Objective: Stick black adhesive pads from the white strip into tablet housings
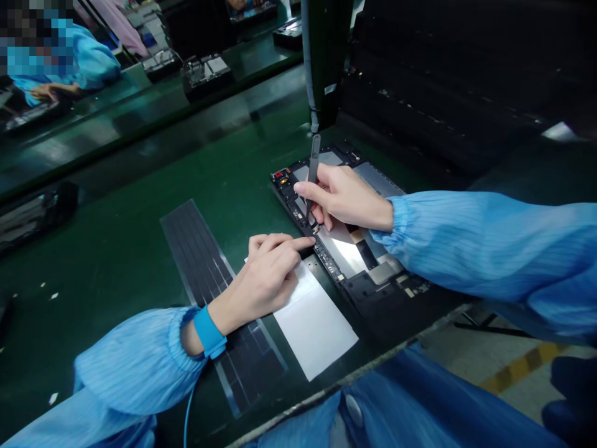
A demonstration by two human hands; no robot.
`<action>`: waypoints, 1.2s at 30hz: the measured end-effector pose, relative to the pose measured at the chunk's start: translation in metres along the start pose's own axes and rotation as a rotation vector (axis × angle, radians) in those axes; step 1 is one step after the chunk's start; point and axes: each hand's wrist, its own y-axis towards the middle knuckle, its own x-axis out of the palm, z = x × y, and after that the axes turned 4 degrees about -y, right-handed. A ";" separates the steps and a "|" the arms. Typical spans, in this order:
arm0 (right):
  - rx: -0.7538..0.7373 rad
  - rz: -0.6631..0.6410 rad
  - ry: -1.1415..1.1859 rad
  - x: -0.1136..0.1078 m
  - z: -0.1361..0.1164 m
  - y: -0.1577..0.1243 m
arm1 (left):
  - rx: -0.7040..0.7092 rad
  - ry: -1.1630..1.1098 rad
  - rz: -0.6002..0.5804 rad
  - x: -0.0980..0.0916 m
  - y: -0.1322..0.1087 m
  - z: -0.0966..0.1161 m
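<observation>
Blue smock nearest cam, at bench edge. Open tablet frame lies diag. on green mat, internals exposed. R hand in narrow pinch on black tweezers, tips down at frame's near edge. L hand loosely curled, holding nothing; index fingertip touches same edge just beside tips, good steadying. White sheet lies on dark strip, just beside frame. Blue wrist strap on L wrist.

Blue striped sleeves — blue wrist strap
</observation>
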 end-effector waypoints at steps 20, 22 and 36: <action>-0.059 -0.003 0.142 0.001 0.007 0.002 | 0.022 -0.043 0.026 0.005 -0.004 0.008; -0.049 -0.006 0.150 0.001 0.006 0.001 | -0.055 -0.102 0.059 0.008 -0.004 0.007; -0.019 0.086 0.073 -0.029 -0.003 0.006 | -0.479 -0.443 -0.062 -0.024 0.013 0.030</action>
